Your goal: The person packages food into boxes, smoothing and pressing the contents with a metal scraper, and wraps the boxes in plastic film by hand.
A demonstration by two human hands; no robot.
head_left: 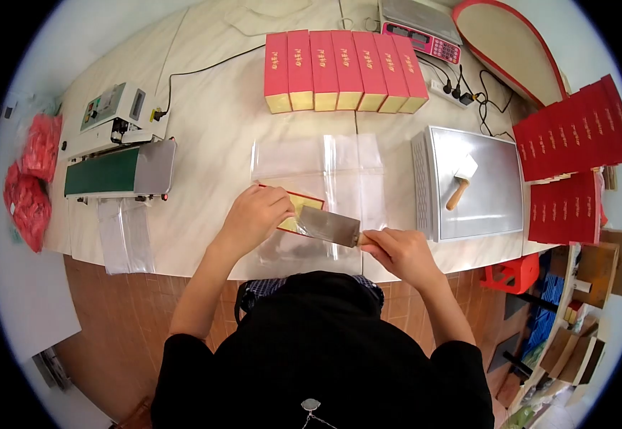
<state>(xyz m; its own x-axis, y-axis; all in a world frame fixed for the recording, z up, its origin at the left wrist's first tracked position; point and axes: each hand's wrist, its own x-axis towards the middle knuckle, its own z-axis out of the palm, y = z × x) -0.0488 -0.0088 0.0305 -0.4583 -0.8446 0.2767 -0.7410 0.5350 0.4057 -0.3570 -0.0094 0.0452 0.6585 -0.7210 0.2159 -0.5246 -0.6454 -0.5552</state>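
My right hand (398, 252) grips the wooden handle of a metal scraper (332, 227) with a broad, flat blade. The blade points left and lies across a yellow box with red edges (304, 202). My left hand (261, 216) is closed at the box's left end, its fingertips by the blade's far tip; clear film seems to show there, but what exactly they pinch is hard to see. Clear plastic bags (289, 159) lie flat on the table around and beneath the box.
Behind stands a row of red boxes (346, 68). To the right, a metal-topped unit (479, 207) carries a wooden-handled scraper (461, 183). Further out are stacked red boxes (575, 136), a scale (425, 36) and a power strip (452, 94). A belt machine (114, 168) and plastic sleeves (123, 239) are left.
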